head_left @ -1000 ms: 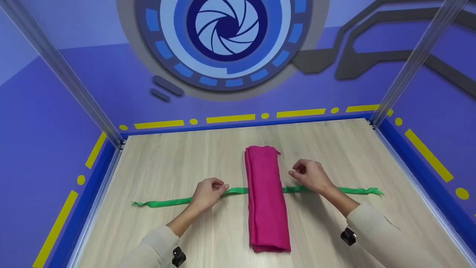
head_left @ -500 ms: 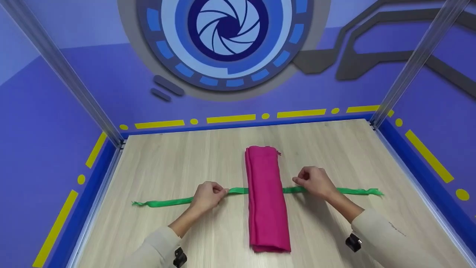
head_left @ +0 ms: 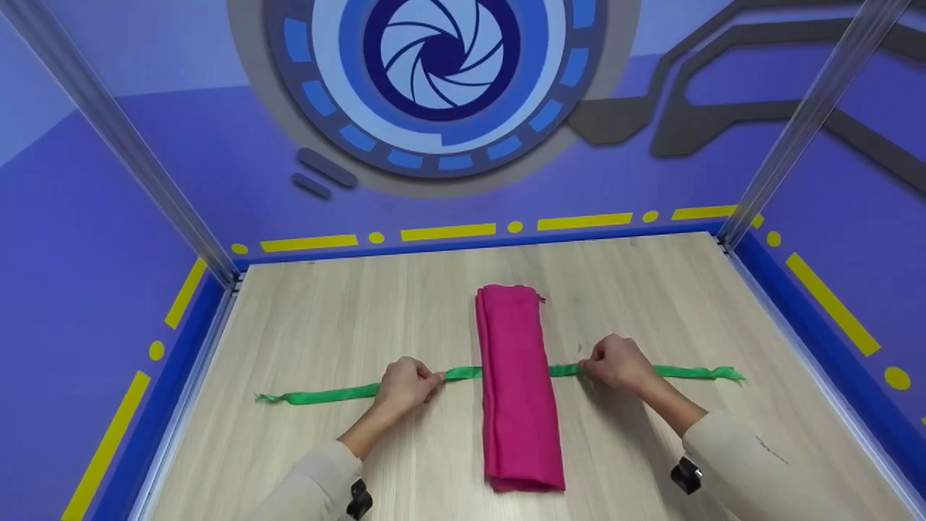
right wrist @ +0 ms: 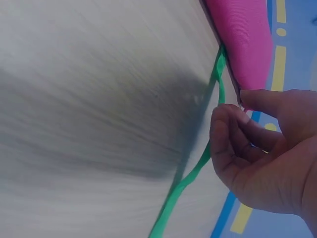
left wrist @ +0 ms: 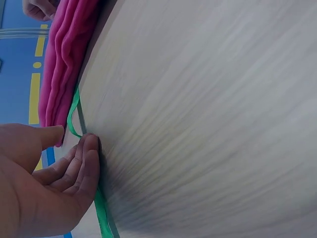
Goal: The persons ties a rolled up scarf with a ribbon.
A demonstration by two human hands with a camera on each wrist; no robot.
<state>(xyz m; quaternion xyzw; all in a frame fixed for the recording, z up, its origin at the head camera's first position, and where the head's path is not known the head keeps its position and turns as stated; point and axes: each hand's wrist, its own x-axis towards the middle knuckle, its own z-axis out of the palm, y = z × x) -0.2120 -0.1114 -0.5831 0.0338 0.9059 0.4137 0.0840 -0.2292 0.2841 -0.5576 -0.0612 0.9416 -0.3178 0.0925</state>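
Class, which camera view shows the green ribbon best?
The head view: it shows both frayed ends of the green ribbon, though the pink folded cloth hides its middle. The left wrist view shows a stretch near the left hand; the right wrist view, one near the right hand. Neither shows an end.

Cloth [head_left: 519,391] apparently hides middle of ribbon [head_left: 463,373].
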